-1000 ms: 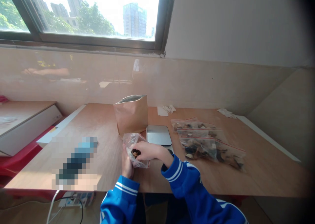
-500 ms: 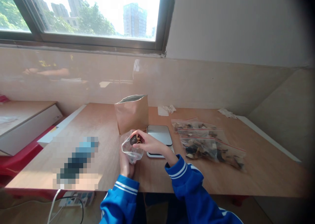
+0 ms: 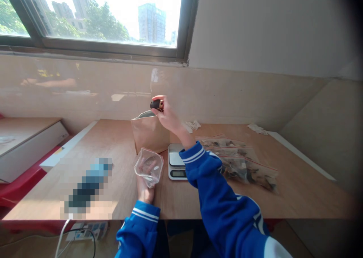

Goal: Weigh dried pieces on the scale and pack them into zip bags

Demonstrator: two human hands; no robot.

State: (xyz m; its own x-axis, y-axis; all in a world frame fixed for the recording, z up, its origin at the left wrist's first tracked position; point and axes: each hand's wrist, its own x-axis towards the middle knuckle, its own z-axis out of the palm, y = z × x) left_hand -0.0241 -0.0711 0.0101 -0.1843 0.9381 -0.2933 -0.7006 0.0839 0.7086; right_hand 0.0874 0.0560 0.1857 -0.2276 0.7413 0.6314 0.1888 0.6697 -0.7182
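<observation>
One clear plastic bag (image 3: pixel 149 166) is gripped in the left hand (image 3: pixel 146 194), I see. Well apart, the right hand (image 3: pixel 168 116) pinches some dark dried bits (image 3: pixel 155 105) over one open brown paper pouch (image 3: pixel 150 133), beside one digital scale (image 3: pixel 176 160).

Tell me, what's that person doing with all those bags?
The person's right hand holds some dark and tan pieces up by the open top of the brown bag. The left hand holds an open clear bag over the table. A scale sits just right of it, with filled bags lying further right.
</observation>
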